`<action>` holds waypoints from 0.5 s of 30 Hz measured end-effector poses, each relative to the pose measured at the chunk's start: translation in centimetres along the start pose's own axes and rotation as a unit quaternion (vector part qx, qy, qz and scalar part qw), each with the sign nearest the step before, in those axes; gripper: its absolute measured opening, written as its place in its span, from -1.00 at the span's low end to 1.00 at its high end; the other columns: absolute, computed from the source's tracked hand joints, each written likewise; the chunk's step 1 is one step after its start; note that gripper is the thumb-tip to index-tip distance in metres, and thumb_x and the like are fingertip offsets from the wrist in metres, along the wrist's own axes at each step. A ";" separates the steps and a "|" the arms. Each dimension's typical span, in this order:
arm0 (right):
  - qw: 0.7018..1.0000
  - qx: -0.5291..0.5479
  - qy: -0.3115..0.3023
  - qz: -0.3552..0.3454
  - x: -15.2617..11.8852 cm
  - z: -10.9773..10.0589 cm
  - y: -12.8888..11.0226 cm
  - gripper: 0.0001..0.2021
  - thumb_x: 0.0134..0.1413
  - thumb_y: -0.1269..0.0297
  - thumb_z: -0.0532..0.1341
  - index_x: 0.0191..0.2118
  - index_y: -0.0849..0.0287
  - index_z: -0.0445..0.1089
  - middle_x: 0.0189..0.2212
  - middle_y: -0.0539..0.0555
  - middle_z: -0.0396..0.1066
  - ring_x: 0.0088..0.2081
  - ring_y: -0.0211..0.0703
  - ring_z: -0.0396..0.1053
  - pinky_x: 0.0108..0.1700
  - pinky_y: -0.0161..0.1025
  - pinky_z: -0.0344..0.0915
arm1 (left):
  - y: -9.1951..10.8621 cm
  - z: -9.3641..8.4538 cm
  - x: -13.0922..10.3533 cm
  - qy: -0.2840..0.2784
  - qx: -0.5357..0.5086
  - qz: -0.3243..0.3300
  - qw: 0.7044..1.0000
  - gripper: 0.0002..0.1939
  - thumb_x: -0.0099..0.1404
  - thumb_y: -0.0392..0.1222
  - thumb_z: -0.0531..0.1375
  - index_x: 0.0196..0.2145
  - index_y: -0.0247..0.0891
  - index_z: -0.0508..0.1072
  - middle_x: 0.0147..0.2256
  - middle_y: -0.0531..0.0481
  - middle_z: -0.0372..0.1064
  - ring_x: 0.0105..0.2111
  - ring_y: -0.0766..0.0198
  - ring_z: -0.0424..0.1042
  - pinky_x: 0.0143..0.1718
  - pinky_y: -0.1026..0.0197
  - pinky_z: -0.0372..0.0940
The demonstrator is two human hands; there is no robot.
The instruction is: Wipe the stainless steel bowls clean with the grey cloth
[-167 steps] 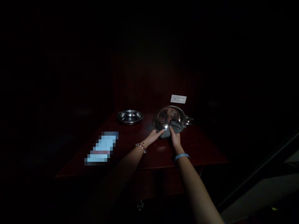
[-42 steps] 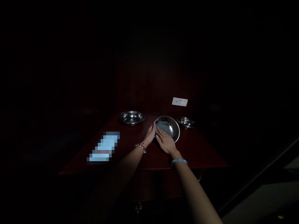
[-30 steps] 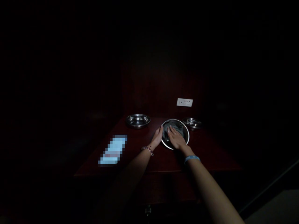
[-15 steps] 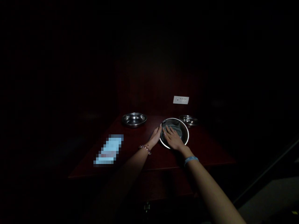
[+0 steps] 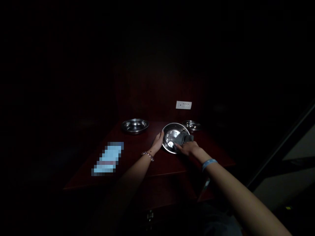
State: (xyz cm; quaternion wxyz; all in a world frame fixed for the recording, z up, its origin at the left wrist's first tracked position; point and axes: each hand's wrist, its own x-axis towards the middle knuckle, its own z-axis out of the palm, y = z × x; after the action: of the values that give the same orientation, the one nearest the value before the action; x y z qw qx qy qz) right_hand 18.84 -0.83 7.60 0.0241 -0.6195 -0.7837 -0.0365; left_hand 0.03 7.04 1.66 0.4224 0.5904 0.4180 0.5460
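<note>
A shiny steel bowl (image 5: 169, 136) is tilted up off the dark red desk, its inside facing me. My left hand (image 5: 157, 143) grips its left rim, thumb along the edge. Bunched against the bowl's right inner side is a dark grey cloth (image 5: 183, 138). My right hand (image 5: 189, 148) is closed on that cloth near the lower right rim, with the fingertips partly hidden by the cloth and bowl.
A second steel bowl (image 5: 135, 126) stands at the back left of the desk (image 5: 162, 165), and a smaller one (image 5: 193, 126) behind the held bowl. A blurred-out bright panel (image 5: 108, 159) lies at left. A white socket plate (image 5: 183, 105) is on the back wall.
My right hand has gone from lying flat on the cloth in the bowl to bunching it at the right side. More of the shiny inside shows. The view has shifted slightly right.
</note>
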 end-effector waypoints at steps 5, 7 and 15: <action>0.999 -0.026 0.017 0.007 0.7 0.3 0.4 -0.45 0.37 0.01 -0.07 0.29 0.19 0.27 0.34 0.22 0.12 0.38 0.14 0.02 0.37 0.09 -0.04 | -0.2 0.0 0.2 -0.022 -0.011 0.003 1.000 -0.27 0.34 0.34 -0.03 0.08 -0.35 0.45 0.06 -0.24 0.48 0.07 0.05 0.45 0.18 0.05 0.24; 0.999 0.009 0.051 -0.011 1.3 0.8 -0.2 -0.43 0.37 0.05 -0.05 0.36 0.22 0.13 0.39 0.23 -0.02 0.40 0.13 -0.04 0.37 0.10 -0.06 | -0.3 0.1 0.2 -0.036 -0.011 -0.005 0.999 -0.27 0.34 0.35 -0.04 0.08 -0.33 0.44 0.05 -0.23 0.48 0.05 0.07 0.47 0.17 0.06 0.27; 0.974 0.185 -0.026 -0.127 1.4 1.9 -4.3 -0.29 0.38 -0.14 -0.30 0.35 0.21 0.16 0.35 0.13 0.11 0.39 -0.04 0.01 0.38 -0.08 -0.01 | -0.1 -0.6 0.2 0.005 0.010 0.021 1.000 -0.32 0.38 0.29 -0.08 0.05 -0.34 0.46 0.07 -0.23 0.47 0.09 0.07 0.43 0.22 0.06 0.19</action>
State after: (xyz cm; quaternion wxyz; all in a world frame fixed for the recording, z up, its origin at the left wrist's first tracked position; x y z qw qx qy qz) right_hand 14.39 -0.28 5.67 0.1133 -0.5002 -0.8497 0.1225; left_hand -0.51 7.33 1.65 0.4029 0.6007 0.4135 0.5531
